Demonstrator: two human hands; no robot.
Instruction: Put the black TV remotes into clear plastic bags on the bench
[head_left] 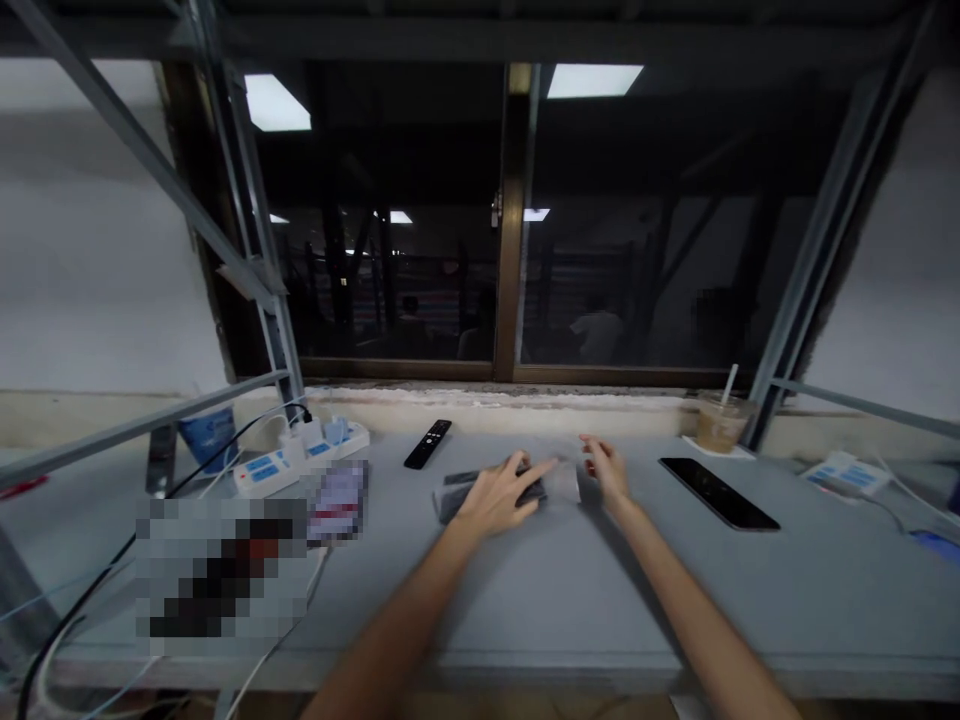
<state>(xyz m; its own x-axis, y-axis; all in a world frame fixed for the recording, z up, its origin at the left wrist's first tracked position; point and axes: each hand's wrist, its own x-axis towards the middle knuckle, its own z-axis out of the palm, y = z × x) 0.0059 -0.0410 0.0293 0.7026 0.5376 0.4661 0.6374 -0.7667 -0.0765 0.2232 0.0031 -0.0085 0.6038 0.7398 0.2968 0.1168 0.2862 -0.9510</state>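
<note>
My left hand (501, 492) lies flat with fingers spread on a dark flat device in clear wrapping (459, 493) in the middle of the grey table (570, 590). My right hand (606, 470) hovers just right of it, fingers loosely curled, pinching or touching a thin clear plastic piece (564, 478) between the two hands. Whether the right fingers truly grip the plastic is hard to tell through the blur.
A black remote (428, 443) lies behind the hands. A black phone (718, 492) lies to the right, and an iced drink cup with a straw (721, 420) stands by the window. A white power strip (300, 458) with cables sits left, beside a blurred patch.
</note>
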